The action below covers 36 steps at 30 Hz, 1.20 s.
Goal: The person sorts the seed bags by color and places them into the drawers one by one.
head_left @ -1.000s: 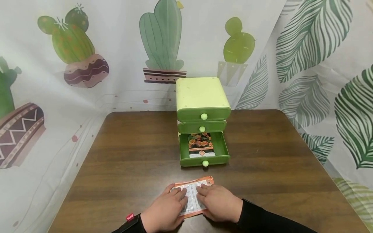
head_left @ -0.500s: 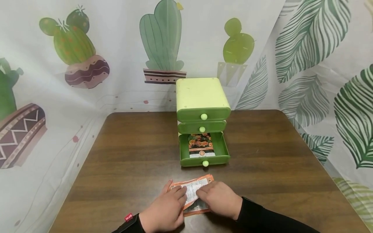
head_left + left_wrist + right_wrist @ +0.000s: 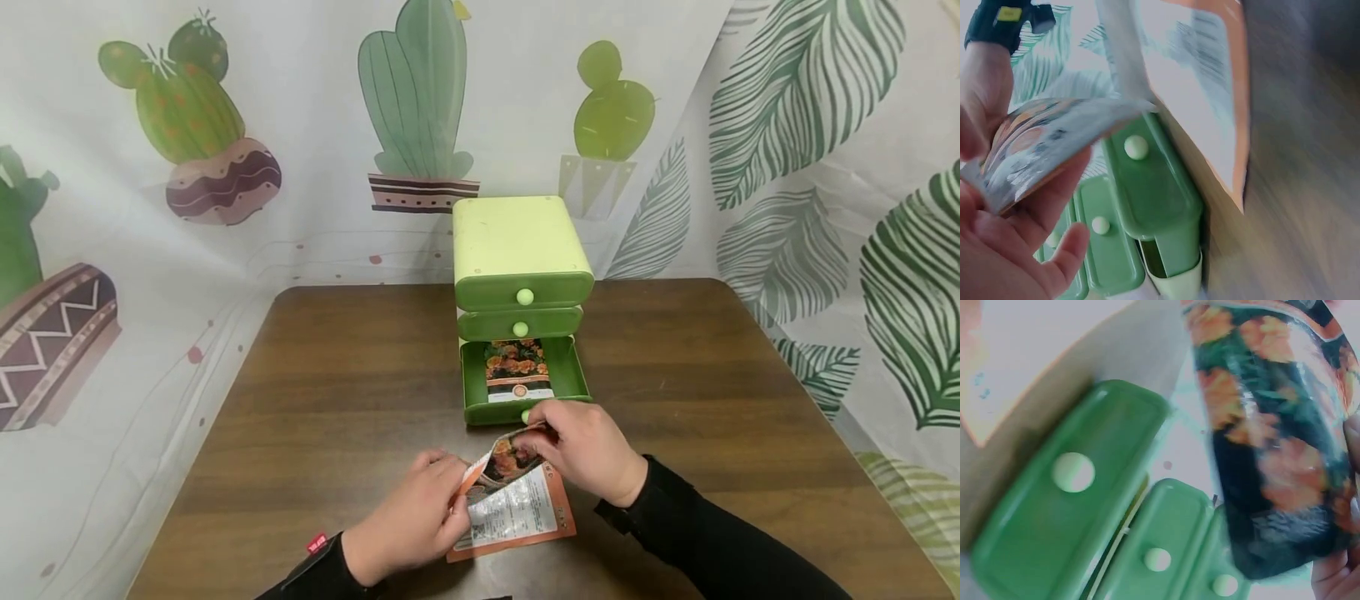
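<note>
Both hands hold a seed packet [image 3: 516, 460] with orange flowers on its front, raised and bowed above the table. My left hand [image 3: 416, 515] grips its left end. At the other end, near the drawer knob, my right hand [image 3: 588, 448] pinches it between thumb and fingers. The right wrist view shows the packet's flowered face [image 3: 1266, 419] curving. Beneath it lies a second orange-edged packet [image 3: 517, 512], its printed white label facing up, partly covered by the raised one. A further flower packet [image 3: 517, 367] lies face up in the pulled-out bottom drawer [image 3: 566, 362].
The small green drawer cabinet [image 3: 517, 237] stands at the back of the brown wooden table [image 3: 337, 383], its two upper drawers pushed in. Behind the table hangs a cloth [image 3: 300, 100] printed with cacti and leaves.
Both hands lay over the packets a second ago. The top packet was then bent up off the lower one and lifted, with the right hand moving up toward the drawer.
</note>
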Tool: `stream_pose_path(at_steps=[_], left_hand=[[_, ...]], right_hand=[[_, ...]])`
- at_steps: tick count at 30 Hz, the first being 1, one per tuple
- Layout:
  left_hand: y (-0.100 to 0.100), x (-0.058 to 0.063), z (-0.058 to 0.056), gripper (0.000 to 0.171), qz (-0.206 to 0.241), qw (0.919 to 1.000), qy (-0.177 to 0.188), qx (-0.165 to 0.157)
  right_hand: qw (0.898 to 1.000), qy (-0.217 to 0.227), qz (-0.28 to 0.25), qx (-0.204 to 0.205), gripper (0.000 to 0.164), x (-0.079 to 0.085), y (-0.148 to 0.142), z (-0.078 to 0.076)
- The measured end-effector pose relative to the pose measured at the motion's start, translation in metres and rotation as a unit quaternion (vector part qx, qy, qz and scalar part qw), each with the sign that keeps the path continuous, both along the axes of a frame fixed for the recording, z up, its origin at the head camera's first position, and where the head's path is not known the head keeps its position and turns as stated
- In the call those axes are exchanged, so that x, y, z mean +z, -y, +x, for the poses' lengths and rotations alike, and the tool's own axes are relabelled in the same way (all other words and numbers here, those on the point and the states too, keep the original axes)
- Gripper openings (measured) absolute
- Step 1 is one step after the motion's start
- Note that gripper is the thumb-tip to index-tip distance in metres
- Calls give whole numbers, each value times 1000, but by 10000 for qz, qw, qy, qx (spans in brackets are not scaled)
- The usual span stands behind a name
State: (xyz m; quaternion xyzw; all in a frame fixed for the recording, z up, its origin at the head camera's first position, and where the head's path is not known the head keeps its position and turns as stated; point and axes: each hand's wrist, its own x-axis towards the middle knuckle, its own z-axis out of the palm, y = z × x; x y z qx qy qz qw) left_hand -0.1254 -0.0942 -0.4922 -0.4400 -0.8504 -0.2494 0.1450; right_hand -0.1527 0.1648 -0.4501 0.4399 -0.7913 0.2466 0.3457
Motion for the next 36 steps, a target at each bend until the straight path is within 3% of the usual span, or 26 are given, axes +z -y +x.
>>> stream_pose_path(at_steps=[3, 7, 11, 15, 17, 19, 20, 23, 26, 29, 31, 33, 35, 36], left_hand=[[-2, 4, 3, 23, 333, 9985, 431, 101], [-9, 10, 5, 36, 631, 9873, 1454, -104], [-17, 18, 4, 34, 781, 9580, 2699, -573], [-22, 27, 2, 23, 814, 9229, 3661, -871], [-22, 31, 1, 17, 846, 9101, 3958, -889], [-23, 33, -1, 20, 938, 9014, 4131, -898], [-23, 34, -2, 21, 1003, 9029, 4087, -871], [-22, 38, -4, 20, 1335, 9196, 3627, -707], [-19, 44, -8, 25, 1879, 9294, 3143, -455], [-15, 52, -13, 33, 2443, 9211, 3023, -237], [-12, 57, -16, 39, 2800, 9064, 3158, -181], [-10, 63, -17, 42, 3171, 8810, 3500, -274], [-9, 67, -17, 44, 3425, 8577, 3810, -443], [-8, 68, -17, 45, 3520, 8447, 3999, -517]], right_hand=[[9999, -67, -154, -28, 30, 9, 4, -4], [9999, -100, 59, 42, 33, 18, 5, -7], [9978, -376, 425, 356, 32, 28, 5, -8], [9925, -741, 570, 789, 27, 38, 10, -7], [9897, -931, 570, 922, 26, 41, 13, -5], [9871, -1155, 531, 971, 25, 45, 17, -3], [9860, -1282, 504, 942, 25, 47, 19, -2], [9839, -1592, 327, 742, 33, 51, 25, 2], [9832, -1751, 234, 470, 50, 52, 30, 9], [9880, -1378, 584, 379, 70, 47, 32, 20], [9894, -959, 1047, 296, 86, 43, 33, 27], [9868, -525, 1529, 103, 95, 38, 35, 33], [9825, -375, 1819, -136, 86, 34, 38, 36], [9808, -385, 1897, -244, 74, 33, 39, 37]])
